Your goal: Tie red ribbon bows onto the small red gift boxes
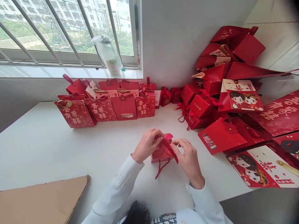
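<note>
Fingertips (160,133) of the left hand (147,145) pinch red ribbon (172,151) atop a small red box (155,158), and the right hand (188,158) pinches the ribbon's loose end. The box sits on the white table (112,149) between both hands, cord handle (161,170) on the near side; red gift bags (102,109) stand beyond, below the window (126,37).
</note>
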Demonstrator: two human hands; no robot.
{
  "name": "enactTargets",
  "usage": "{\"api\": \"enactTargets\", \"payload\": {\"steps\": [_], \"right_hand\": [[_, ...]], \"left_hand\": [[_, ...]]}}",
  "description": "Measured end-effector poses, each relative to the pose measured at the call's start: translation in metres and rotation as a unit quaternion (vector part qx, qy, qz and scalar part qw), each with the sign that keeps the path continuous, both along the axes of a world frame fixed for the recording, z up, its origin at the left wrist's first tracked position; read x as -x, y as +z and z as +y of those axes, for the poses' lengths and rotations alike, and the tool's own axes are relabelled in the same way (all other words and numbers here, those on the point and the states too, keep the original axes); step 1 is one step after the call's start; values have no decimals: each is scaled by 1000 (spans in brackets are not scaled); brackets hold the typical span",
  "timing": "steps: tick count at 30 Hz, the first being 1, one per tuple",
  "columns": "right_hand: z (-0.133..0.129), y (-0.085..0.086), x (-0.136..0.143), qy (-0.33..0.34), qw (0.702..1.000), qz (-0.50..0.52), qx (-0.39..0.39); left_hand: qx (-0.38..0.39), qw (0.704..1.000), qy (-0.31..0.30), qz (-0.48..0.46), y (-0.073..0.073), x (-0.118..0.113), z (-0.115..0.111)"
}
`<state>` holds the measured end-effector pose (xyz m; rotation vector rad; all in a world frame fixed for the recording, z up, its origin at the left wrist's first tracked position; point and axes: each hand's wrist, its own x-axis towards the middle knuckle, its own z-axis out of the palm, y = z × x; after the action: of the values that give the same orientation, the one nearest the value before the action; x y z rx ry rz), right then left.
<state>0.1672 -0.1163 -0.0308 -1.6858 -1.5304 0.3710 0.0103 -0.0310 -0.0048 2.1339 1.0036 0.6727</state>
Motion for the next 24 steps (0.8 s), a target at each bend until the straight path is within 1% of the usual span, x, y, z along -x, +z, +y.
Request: {"api": "enactTargets", "payload": {"steps": [4, 7, 10, 13, 17, 19, 21, 24], "right_hand": [[13, -2, 7, -20, 1000, -6, 10], [17, -1, 7, -14, 999, 5, 30], [19, -3, 2, -4, 996, 59, 59], [22, -9, -7, -10, 986, 142, 83], [29, -16, -17, -17, 974, 214, 74], [33, -16, -20, 1, 971, 227, 76], [36, -14, -21, 33, 969, 232, 81], [41, -10, -21, 72, 967, 233, 77]], "left_hand": [[19, 1000, 3, -12, -1, -1, 0], [19, 1000, 1, -7, -3, -2, -2], [9, 1000, 5, 7, -5, -3, -4], [5, 1000, -5, 11, -5, -2, -5], [10, 1000, -1, 8, -1, 0, -4], [22, 1000, 7, 3, 1, 0, -4], [29, 999, 13, -3, 1, 0, -5], [24, 999, 28, -17, -1, -2, -8]]}}
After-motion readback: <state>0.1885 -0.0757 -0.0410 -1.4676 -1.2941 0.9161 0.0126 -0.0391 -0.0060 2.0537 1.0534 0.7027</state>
